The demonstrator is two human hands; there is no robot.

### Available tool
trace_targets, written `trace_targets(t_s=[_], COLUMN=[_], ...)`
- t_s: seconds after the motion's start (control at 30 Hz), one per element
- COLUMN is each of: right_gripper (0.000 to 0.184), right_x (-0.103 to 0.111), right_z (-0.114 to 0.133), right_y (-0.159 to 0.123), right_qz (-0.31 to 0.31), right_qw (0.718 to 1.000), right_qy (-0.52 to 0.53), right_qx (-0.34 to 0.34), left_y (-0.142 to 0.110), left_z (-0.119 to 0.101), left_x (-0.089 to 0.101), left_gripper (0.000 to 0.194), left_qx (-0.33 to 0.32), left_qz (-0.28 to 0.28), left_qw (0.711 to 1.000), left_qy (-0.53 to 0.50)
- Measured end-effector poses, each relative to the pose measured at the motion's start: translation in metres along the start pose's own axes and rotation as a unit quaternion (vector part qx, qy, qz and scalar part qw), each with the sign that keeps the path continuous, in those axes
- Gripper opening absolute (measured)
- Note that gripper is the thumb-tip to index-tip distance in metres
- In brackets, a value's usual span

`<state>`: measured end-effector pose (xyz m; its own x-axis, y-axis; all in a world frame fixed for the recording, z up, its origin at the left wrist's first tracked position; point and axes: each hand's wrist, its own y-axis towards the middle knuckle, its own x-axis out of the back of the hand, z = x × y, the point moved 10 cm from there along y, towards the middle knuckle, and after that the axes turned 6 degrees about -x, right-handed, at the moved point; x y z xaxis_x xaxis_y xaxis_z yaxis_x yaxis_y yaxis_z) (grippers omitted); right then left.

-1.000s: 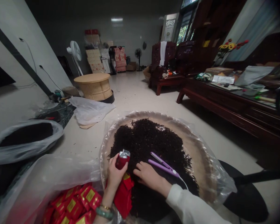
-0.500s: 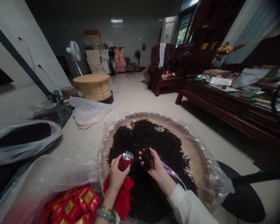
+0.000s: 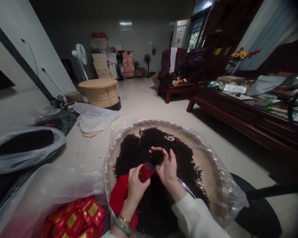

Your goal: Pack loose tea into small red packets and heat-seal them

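My left hand is closed around a small red foil packet, its mouth tilted to the right. Cupped in my right hand is a clump of dark dried tea leaves, held right at the packet's mouth. Both hands are over a wide round tray lined with clear plastic, where a broad heap of loose tea lies. Flat red packets rest on the tray's left edge under my left forearm. Behind my right wrist a purple tool with a cord shows in part.
A clear bag of red packets with yellow labels stands at lower left. Above it is another plastic bag of dark tea. A black fan base lies right of the tray. A dark wooden table runs along the right.
My left hand has moved right and tipped the packet toward my right hand. My right hand has turned and risen slightly, bringing the tea leaves to the packet's mouth.
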<state>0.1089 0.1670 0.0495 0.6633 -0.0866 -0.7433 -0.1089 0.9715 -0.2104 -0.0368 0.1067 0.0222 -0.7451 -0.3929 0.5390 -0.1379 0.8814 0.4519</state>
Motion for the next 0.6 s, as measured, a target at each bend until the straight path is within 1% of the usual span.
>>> trace_targets(t_s=[0.1, 0.23, 0.37, 0.47, 0.6], right_gripper=[0.047, 0.056, 0.064, 0.065, 0.062], right_x=[-0.011, -0.020, -0.023, -0.025, -0.028], right_z=[0.002, 0.004, -0.004, -0.011, -0.011], right_y=[-0.005, -0.010, -0.016, -0.022, -0.026], right_qz=[0.030, 0.068, 0.106, 0.136, 0.161], right_qw=[0.998, 0.987, 0.973, 0.964, 0.965], right_qy=[-0.042, -0.137, -0.204, -0.226, -0.204], right_qx=[0.021, 0.050, 0.038, 0.027, 0.026], left_y=[-0.001, -0.002, -0.003, -0.004, -0.006], left_z=[0.002, 0.004, 0.008, 0.012, 0.015], left_x=[-0.002, 0.000, 0.003, 0.003, -0.004], left_gripper=[0.054, 0.054, 0.053, 0.055, 0.056], left_qx=[0.011, 0.014, 0.021, 0.034, 0.043], left_qz=[-0.004, -0.005, -0.017, -0.025, -0.015], left_qw=[1.000, 1.000, 1.000, 0.999, 0.999], left_qy=[0.007, 0.012, 0.015, 0.012, -0.003])
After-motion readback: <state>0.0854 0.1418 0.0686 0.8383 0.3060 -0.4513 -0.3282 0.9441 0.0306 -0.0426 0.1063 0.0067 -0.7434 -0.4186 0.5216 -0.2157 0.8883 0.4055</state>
